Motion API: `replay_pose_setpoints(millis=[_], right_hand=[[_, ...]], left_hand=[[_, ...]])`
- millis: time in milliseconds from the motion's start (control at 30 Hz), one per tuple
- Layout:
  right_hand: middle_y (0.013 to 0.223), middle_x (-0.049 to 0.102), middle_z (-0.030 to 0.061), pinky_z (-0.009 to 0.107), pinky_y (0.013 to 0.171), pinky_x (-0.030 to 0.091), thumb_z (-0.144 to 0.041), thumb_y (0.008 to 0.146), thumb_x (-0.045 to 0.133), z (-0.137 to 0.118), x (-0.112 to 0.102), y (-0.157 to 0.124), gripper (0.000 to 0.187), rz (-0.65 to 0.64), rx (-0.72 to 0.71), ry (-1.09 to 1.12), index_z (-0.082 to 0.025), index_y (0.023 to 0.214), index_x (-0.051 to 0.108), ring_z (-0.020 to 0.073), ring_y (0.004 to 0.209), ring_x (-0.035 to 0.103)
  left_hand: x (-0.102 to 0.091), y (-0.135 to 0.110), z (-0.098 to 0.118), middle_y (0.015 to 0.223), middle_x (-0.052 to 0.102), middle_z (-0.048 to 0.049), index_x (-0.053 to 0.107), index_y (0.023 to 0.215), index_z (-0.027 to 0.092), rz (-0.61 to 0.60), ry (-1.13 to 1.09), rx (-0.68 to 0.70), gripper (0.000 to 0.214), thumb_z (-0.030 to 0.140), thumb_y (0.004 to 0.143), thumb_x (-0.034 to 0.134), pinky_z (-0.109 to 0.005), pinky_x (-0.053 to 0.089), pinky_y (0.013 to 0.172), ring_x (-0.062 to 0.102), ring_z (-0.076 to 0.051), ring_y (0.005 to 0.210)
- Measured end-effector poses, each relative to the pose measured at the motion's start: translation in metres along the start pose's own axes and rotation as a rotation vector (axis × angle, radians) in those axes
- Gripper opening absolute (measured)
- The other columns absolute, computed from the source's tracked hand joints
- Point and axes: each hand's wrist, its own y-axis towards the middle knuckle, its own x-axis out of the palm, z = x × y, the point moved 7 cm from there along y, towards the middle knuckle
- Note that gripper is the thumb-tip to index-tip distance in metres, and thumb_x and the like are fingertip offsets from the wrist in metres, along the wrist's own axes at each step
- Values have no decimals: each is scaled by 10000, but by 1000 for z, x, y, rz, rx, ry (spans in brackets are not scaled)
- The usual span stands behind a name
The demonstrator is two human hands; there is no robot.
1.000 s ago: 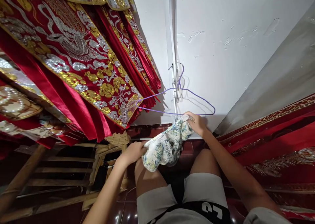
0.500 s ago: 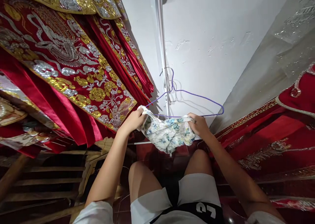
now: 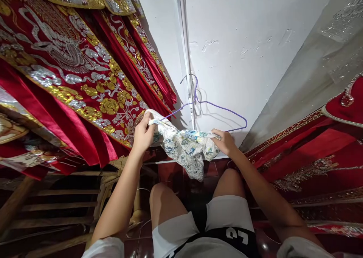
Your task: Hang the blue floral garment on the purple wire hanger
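Note:
A white garment with a blue, green and yellow floral print (image 3: 185, 146) is stretched between my hands, its lower part hanging loose. My left hand (image 3: 144, 135) is closed on its left end, beside the embroidered cloth. At the other end, my right hand (image 3: 224, 141) pinches the upper edge. Behind the garment is a purple wire hanger (image 3: 218, 106), its hook at the white pole. The garment now lies over the left part of the hanger's bottom bar, hiding it. Whether the fabric is looped around the hanger or only in front of it, I cannot tell.
Red cloth with gold and silver embroidery (image 3: 109, 105) hangs at left. A white vertical pole (image 3: 185, 42) runs along the white wall (image 3: 241, 20). Red decorated fabric (image 3: 312, 152) fills the right side. A wooden chair-like frame (image 3: 56, 193) stands at lower left, over dark red tiles.
My left hand has moved left and slightly up, pulling the garment wider. The hanger has shifted a little to the left, and more of its bottom bar is covered.

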Motion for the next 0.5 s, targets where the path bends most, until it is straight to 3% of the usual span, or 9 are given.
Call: replay_pose_setpoints(millis=[133,200,267,400,500], right_hand=[[623,497,-21,258,602,351,-354,853,510,1,6,-4,195,-28,-16,8,-218,739,592,162,649,450],[635,530,-15,269,616,375,-327,830,509,1,0,-7,162,-10,-26,1,-226,799,632,173,656,473],[687,600,-1,282,640,409,-286,778,536,3,-18,-9,205,81,-6,-13,-230,918,676,183,669,512],[806,674,21,306,670,470,-256,674,630,12,-76,-7,620,391,73,-15,-197,1291,597,204,697,596],[753,645,0,303,647,476,-294,630,704,12,-106,-3,683,485,83,-78,-182,1296,597,207,671,609]], left_hand=[[18,13,29,1249,718,-100,610,1217,187,-171,9,137,340,314,943,453,-366,503,1013,668,-248,1137],[28,14,37,1222,728,-87,636,1263,180,-258,62,204,388,280,945,438,-368,500,1009,678,-241,1084],[32,14,39,1203,733,-88,688,1201,169,-294,90,250,383,266,954,412,-377,488,1030,671,-250,1104],[35,13,36,1148,723,-104,689,1161,153,-308,121,322,369,243,957,396,-372,494,998,658,-255,1077],[41,14,35,1122,698,-111,664,1166,157,-351,154,354,354,245,971,381,-363,492,969,638,-254,1063]])
